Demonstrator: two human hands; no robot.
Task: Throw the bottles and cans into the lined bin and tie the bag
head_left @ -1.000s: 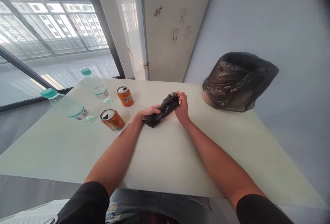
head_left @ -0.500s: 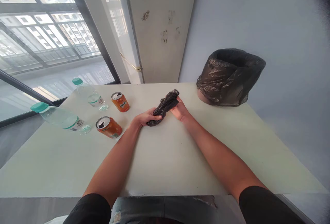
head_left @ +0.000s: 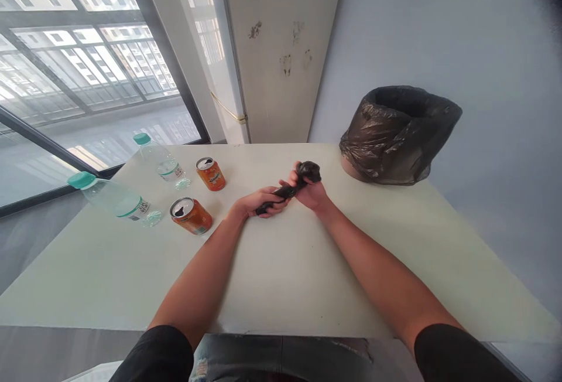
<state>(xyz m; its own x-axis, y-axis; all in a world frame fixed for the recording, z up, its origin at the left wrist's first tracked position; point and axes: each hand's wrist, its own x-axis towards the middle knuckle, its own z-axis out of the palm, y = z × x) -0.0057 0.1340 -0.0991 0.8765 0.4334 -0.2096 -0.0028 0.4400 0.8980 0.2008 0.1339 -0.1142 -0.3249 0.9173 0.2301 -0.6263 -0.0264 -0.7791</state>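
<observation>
**Two hands, one twisted black bag**

Both our hands meet near the middle of the pale table. Our left hand is curled around the low end of a black plastic bag, which is rolled into a thin, tight rope. Our right hand is closed around the high end, and a small dark knob of bag sticks out above its fingers. The bag runs slanted between the two hands, just over the table top.

From the head camera, this is the only view we have, so we tell what it shows. To our left lie two clear water bottles: the near bottle and the far bottle. Two orange cans are there too. The near can is close to our left wrist, and the far can stands behind it. To our right sits a bin with a dark liner, close to the table's back edge.

We think thin plastic like this could tear if we pull or twist too hard. Our left elbow could also bump the near can if it swings out.

We have lots of bare table in front of us and to the right. The left side is crowded.
</observation>
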